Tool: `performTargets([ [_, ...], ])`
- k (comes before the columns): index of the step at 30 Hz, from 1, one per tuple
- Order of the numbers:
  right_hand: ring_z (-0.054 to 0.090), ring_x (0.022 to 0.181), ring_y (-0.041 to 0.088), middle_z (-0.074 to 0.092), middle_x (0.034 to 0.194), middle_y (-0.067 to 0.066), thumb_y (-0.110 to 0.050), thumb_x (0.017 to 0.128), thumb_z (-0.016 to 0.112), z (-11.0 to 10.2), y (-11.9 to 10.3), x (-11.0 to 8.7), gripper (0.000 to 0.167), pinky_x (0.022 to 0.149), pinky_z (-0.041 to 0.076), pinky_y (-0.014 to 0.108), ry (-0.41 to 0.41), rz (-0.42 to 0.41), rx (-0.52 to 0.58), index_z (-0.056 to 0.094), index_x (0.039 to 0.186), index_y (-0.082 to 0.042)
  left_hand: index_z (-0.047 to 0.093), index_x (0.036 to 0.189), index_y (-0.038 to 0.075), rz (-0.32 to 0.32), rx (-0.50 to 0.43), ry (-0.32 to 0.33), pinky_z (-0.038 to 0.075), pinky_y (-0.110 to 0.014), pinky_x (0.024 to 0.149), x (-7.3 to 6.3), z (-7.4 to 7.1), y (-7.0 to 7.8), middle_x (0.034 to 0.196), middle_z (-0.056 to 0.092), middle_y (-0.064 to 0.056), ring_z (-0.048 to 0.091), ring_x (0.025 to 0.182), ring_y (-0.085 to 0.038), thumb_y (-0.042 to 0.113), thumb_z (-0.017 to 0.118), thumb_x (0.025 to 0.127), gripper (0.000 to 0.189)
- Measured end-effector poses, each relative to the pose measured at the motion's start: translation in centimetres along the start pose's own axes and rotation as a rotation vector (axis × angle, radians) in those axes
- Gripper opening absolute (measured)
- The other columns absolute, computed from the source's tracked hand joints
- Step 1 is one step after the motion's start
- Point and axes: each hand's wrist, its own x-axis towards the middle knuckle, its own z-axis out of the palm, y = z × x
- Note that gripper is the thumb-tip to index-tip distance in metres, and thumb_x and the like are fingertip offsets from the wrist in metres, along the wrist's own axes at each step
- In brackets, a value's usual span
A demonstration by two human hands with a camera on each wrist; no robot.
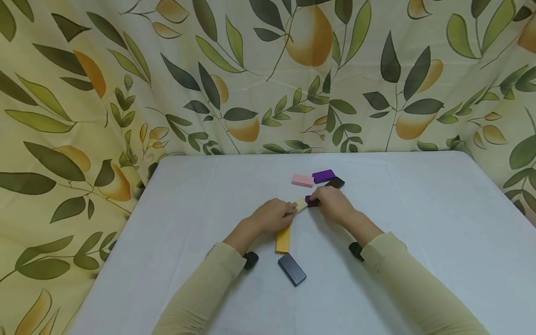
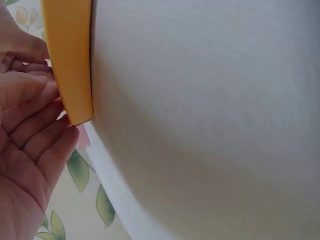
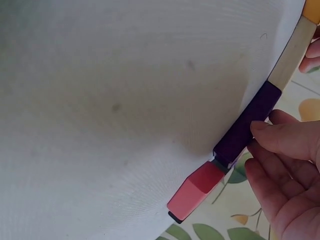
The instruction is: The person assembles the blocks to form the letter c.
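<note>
My left hand (image 1: 274, 215) pinches a cream block (image 1: 300, 205) at its near end; the yellow block (image 1: 283, 239) lies just below that hand. In the left wrist view, the yellow block (image 2: 72, 60) covers the tips of some fingers, so their contact with the cream block is hidden. My right hand (image 1: 332, 202) holds a dark purple block (image 1: 311, 201) with thumb and fingers; the right wrist view shows the thumb on the side of the dark purple block (image 3: 248, 121). The cream block (image 3: 290, 55) and dark purple block lie end to end there, apparently touching.
Beyond the hands lie a pink block (image 1: 302, 180), a brighter purple block (image 1: 324, 176) and a dark brown block (image 1: 336, 183). Closest to the person is a dark grey block (image 1: 292, 269), its corner near the yellow one. A leaf-patterned curtain (image 1: 259, 93) surrounds the white table (image 1: 418, 200).
</note>
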Motion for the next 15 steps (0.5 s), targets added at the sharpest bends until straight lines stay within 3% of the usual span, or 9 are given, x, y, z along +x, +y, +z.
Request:
performTargets([
  [8, 0.06, 0.097, 0.032, 0.066, 0.098, 0.017, 0.016, 0.078, 0.057, -0.08, -0.03, 0.25, 0.026, 0.084, 0.047, 0.043, 0.001, 0.009, 0.001, 0.069, 0.098, 0.004, 0.059, 0.123, 0.01, 0.001, 0.001, 0.003, 0.041, -0.022, 0.09, 0.01, -0.3, -0.03, 0.13, 0.051, 0.001, 0.047, 0.119, -0.015, 0.02, 0.049, 0.095, 0.031],
  [12, 0.061, 0.095, 0.031, 0.067, 0.096, 0.016, 0.013, 0.078, 0.06, -0.13, 0.02, 0.39, 0.022, 0.084, 0.047, 0.042, 0.01, 0.001, -0.011, 0.07, 0.095, 0.004, 0.06, 0.123, 0.01, 0.009, 0.005, -0.004, 0.041, -0.019, 0.073, 0.06, -0.37, 0.06, 0.129, 0.052, 0.0, 0.058, 0.088, -0.012, 0.019, 0.049, 0.095, 0.031],
  [15, 0.061, 0.093, 0.031, 0.067, 0.094, 0.015, 0.012, 0.077, 0.062, -0.25, 0.13, 0.48, 0.021, 0.083, 0.047, 0.041, 0.007, -0.003, -0.016, 0.071, 0.094, 0.002, 0.06, 0.123, 0.01, 0.01, 0.014, -0.012, 0.037, -0.019, 0.062, 0.13, -0.42, 0.23, 0.128, 0.053, 0.0, 0.045, 0.065, -0.013, 0.02, 0.049, 0.095, 0.031],
])
